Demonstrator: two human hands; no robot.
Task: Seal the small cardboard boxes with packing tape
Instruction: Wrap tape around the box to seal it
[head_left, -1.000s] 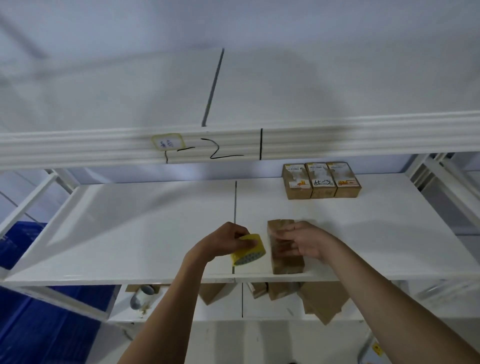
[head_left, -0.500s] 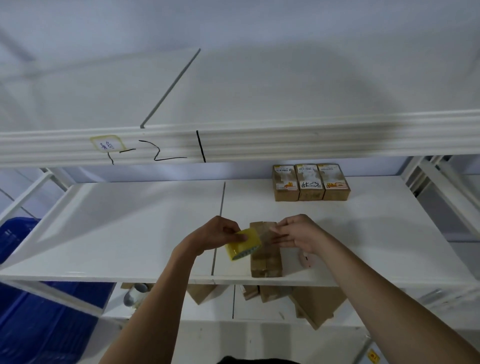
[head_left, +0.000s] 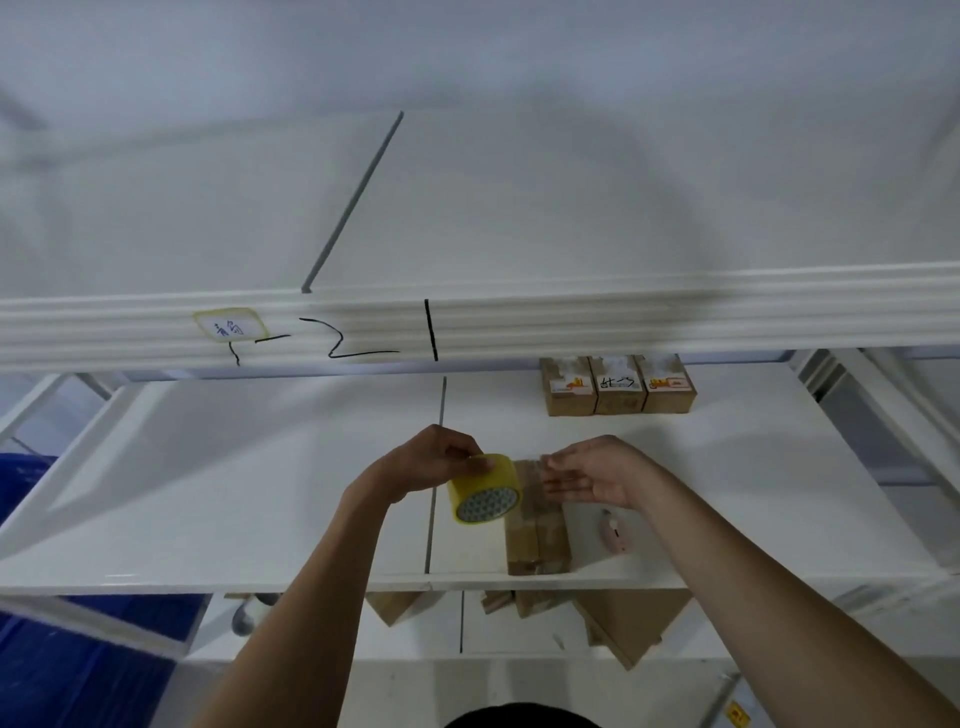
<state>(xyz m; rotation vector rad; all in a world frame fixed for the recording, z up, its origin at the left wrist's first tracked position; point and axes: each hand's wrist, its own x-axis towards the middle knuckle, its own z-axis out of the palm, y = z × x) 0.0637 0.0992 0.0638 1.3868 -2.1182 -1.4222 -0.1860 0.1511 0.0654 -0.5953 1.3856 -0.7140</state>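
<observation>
A small brown cardboard box (head_left: 537, 538) lies lengthwise on the white middle shelf (head_left: 260, 493), near its front edge. My left hand (head_left: 434, 460) grips a yellow roll of packing tape (head_left: 483, 493) just left of the box's far end. My right hand (head_left: 597, 475) hovers over that far end, fingertips pinching what looks like the clear tape's free end stretched from the roll. Three more small boxes (head_left: 618, 387) with labels stand side by side at the back of the shelf.
A small pink object (head_left: 614, 535) lies on the shelf right of the box. The upper shelf's front rail (head_left: 519, 322) carries a label and marker lines. Flat cardboard pieces (head_left: 623, 623) sit on the lower shelf. A blue bin (head_left: 31, 670) stands at lower left.
My left hand has lifted the tape roll and turned its open side toward me. My right hand has left the box top and now pinches at the tape between roll and box.
</observation>
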